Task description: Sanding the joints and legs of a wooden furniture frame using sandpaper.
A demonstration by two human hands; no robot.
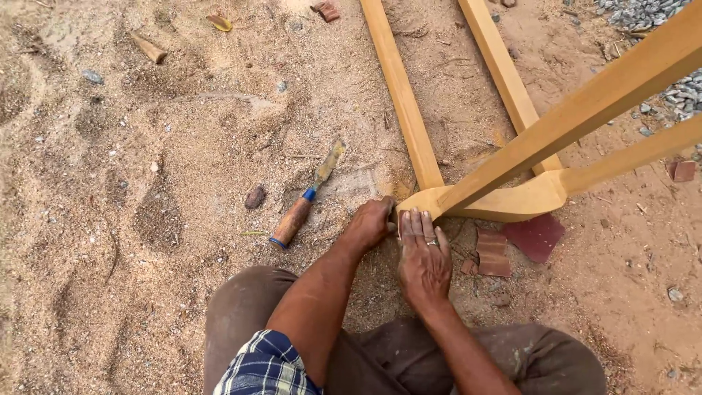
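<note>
Pressing flat on the wooden frame (504, 199), the right hand (423, 256) hides whatever the curled left hand (371, 223) grips.

I am looking down at an open-air carpentry spot on bare sandy ground (131, 219), where a pale wooden frame (512, 201) lies in the dirt, a wooden-handled chisel (303, 201) beside it, sandpaper scraps (534, 235) and gravel (643, 11) far right.

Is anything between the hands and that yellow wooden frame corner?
Nothing visible. The left hand and the right hand both rest directly on the corner of the yellow wooden frame. The wooden-handled chisel lies apart on the sand, off to the left.
</note>
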